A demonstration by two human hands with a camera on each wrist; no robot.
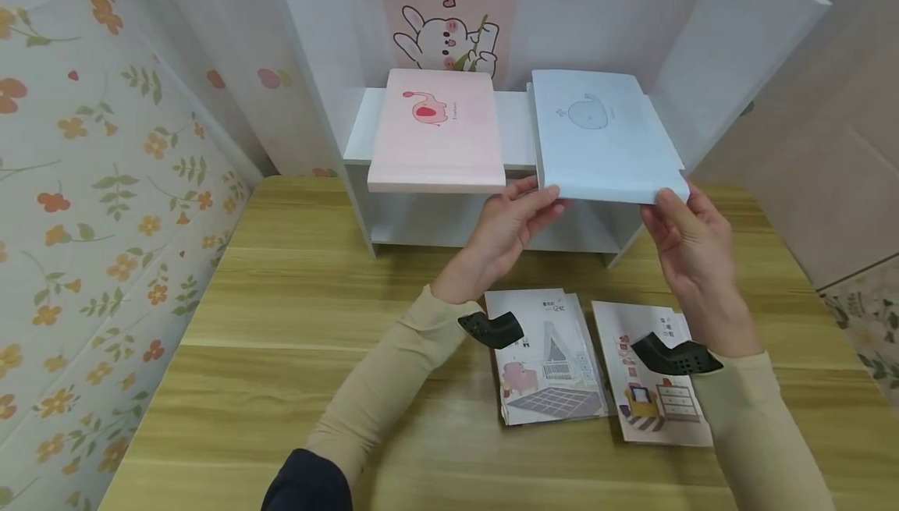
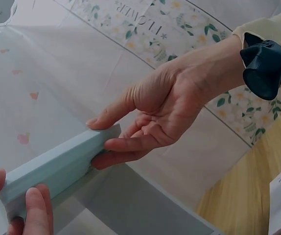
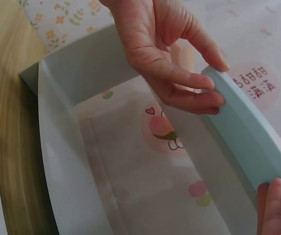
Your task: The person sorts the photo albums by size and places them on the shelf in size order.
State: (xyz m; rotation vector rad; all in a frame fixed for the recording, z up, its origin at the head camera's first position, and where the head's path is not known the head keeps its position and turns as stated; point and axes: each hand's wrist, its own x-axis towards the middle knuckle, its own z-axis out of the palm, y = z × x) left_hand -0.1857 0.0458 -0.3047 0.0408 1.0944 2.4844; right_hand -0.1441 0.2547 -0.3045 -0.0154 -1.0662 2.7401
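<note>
A light blue notebook (image 1: 597, 136) with a whale drawing lies at the right of the white shelf's upper board, its near edge jutting out. My left hand (image 1: 507, 226) pinches its near left corner, thumb on top and fingers beneath. At the near right corner my right hand (image 1: 691, 242) grips it the same way. Both wrist views show the pale blue spine (image 2: 57, 159) between the two hands. Left of it, a pink notebook (image 1: 437, 136) with an elephant drawing rests on the same board, overhanging its front.
The white shelf (image 1: 520, 148) has tall side panels (image 1: 744, 51) and a lower compartment (image 1: 435, 218). On the wooden table (image 1: 295, 324) lie two stacks of printed booklets, one left (image 1: 555, 363) and one right (image 1: 642, 363), partly under my forearms. Floral curtain (image 1: 105, 207) hangs at left.
</note>
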